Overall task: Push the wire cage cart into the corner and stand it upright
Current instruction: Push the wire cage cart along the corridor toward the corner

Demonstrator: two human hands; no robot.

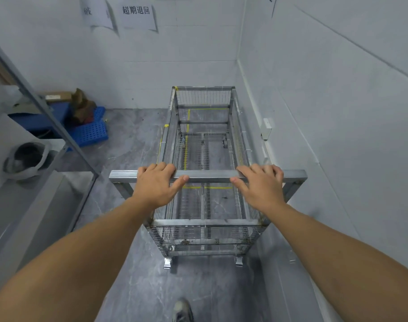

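Observation:
The wire cage cart (204, 96) is a long grey metal frame with mesh sides, empty, standing on its wheels on the grey floor. It runs away from me along the right wall, its far end close to the back wall near the corner. Its square-tube handle bar (208, 175) crosses in front of me. My left hand (157, 185) grips the bar left of centre, fingers over the top and thumb under. My right hand (261, 184) grips the same bar right of centre.
The white right wall (326, 112) lies close beside the cart. A metal shelf post (59, 126) slants at the left, with blue plastic crates (91, 131) and boxes behind it. A lined bin (27, 159) sits at the far left. My shoe (182, 310) shows at the bottom.

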